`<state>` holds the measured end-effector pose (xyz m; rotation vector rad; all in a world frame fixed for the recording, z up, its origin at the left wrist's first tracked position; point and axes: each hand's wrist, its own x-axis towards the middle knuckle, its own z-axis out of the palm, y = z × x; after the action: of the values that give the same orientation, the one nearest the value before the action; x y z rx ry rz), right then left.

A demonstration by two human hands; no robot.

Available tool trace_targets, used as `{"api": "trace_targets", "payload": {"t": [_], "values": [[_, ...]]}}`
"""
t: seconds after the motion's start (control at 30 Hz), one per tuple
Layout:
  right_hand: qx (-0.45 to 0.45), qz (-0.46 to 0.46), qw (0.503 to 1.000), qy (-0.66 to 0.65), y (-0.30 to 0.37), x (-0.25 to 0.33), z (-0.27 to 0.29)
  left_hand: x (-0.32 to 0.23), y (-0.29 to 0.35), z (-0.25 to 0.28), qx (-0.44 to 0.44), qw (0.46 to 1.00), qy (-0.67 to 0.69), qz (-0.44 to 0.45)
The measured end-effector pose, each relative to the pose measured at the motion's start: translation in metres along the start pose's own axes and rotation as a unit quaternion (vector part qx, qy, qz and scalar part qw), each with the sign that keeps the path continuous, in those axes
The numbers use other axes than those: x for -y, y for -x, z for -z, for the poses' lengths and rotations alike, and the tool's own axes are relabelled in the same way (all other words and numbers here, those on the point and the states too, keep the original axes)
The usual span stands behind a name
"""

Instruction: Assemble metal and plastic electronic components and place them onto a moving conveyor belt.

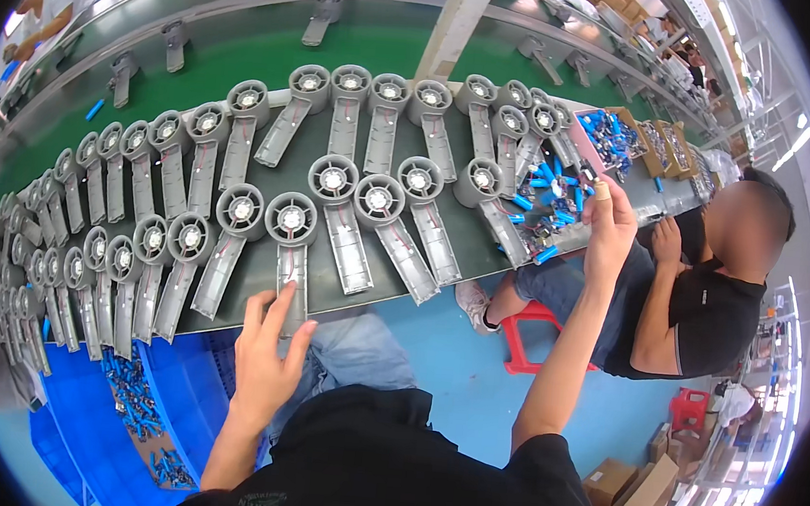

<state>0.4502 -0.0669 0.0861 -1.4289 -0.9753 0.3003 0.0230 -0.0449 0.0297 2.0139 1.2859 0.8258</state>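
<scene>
Left hand point(264, 356) at 7 o'clock, fingers spread apart, tips touching handle end of grey plastic fan half-shell w/ round white motor & red wires point(291, 244), lying flat at front edge of dark green conveyor bench point(252, 22). Right hand point(609, 226) raised at 3 o'clock, fingers pinched together on small tan cylindrical piece point(603, 187), above grey tray of blue cylindrical cells point(547, 198). More like shells in rows, 9 to 1 o'clock. Seated co-worker in black shirt point(705, 305) at 3 o'clock.

Two hands, left point(264, 356) and right point(608, 233), several dozen grey fan housings point(291, 220), and two red stools point(524, 337) are seen.
</scene>
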Motion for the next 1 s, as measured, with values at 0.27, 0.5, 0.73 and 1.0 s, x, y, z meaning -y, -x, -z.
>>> {"api": "trace_targets", "payload": {"t": [0.27,0.5,0.73,1.0], "values": [[0.158,-0.062,0.964,-0.207,0.039,0.041,-0.061,-0.008,-0.001,0.024,-0.123,0.991,0.021,-0.037],[0.351,-0.152,0.896,-0.227,0.112,0.072,-0.176,-0.035,-0.039,0.026,-0.067,0.959,0.213,-0.175],[0.361,-0.011,0.932,-0.028,0.129,0.054,-0.209,0.009,-0.012,0.038,-0.142,0.877,0.457,0.046],[0.368,0.132,0.914,0.110,0.142,0.043,-0.234,0.021,-0.013,0.027,-0.072,0.921,0.361,0.128]]}}
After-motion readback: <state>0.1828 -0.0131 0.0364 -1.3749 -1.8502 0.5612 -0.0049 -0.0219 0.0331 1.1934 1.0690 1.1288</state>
